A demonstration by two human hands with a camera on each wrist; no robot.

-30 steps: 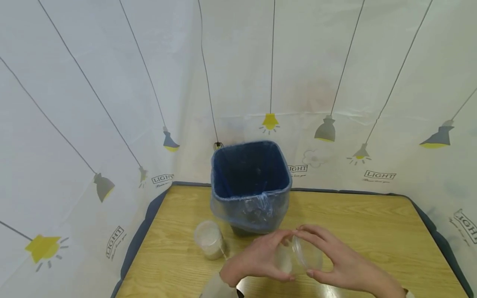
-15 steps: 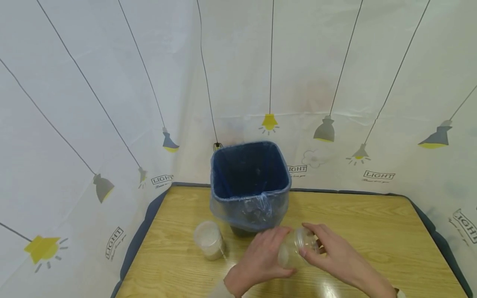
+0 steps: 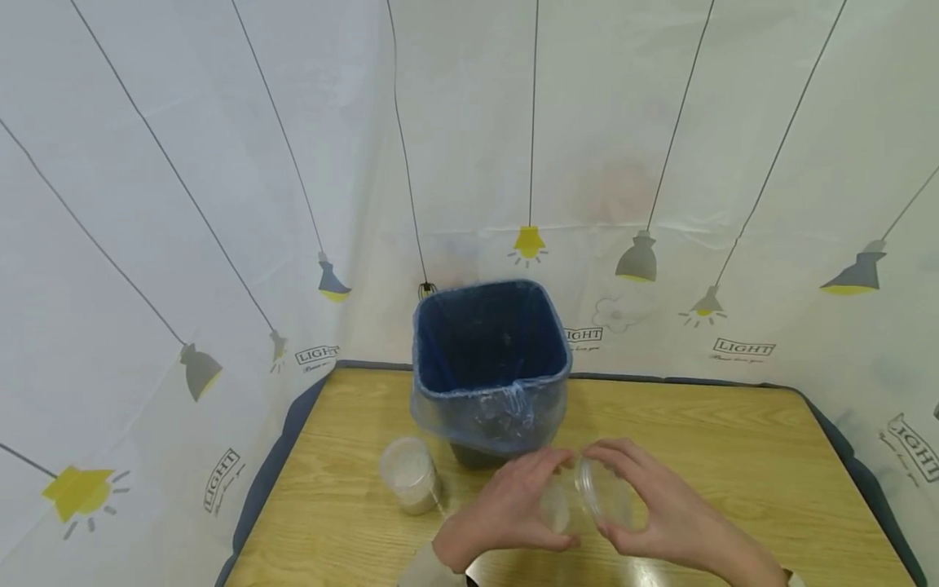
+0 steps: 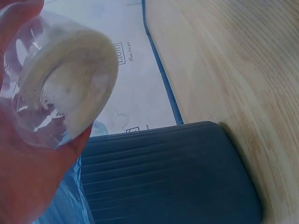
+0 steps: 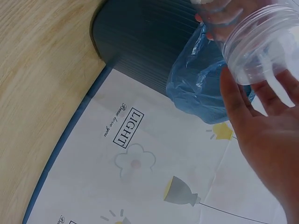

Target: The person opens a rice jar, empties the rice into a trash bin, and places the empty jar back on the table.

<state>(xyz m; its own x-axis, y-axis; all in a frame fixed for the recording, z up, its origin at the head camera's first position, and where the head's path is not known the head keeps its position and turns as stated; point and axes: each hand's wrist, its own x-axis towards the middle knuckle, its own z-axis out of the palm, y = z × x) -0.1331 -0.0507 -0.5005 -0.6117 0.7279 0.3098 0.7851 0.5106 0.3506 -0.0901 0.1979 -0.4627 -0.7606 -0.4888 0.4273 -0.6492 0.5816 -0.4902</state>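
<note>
A clear plastic jar (image 4: 67,79) with something pale at its bottom lies tilted sideways in my left hand (image 3: 506,512), which grips it round the body. At the jar's other end, my right hand (image 3: 663,515) holds the clear round lid (image 3: 603,493) between thumb and curved fingers. The right wrist view shows the lid's ridged rim (image 5: 250,44) lined up with the jar's mouth. Both hands are over the wooden table, in front of the bin. A second clear jar (image 3: 411,477) with whitish contents stands upright left of my left hand.
A dark blue bin (image 3: 490,338) lined with a blue plastic bag (image 3: 506,416) stands at the middle back of the wooden table (image 3: 704,432). Behind and beside the table hangs a white sheet (image 3: 469,122) printed with lamps.
Half a second ago my right hand was turned differently, its fingers closer together on the lid. Now it has rotated back and its fingers spread wider, much as one second ago.
</note>
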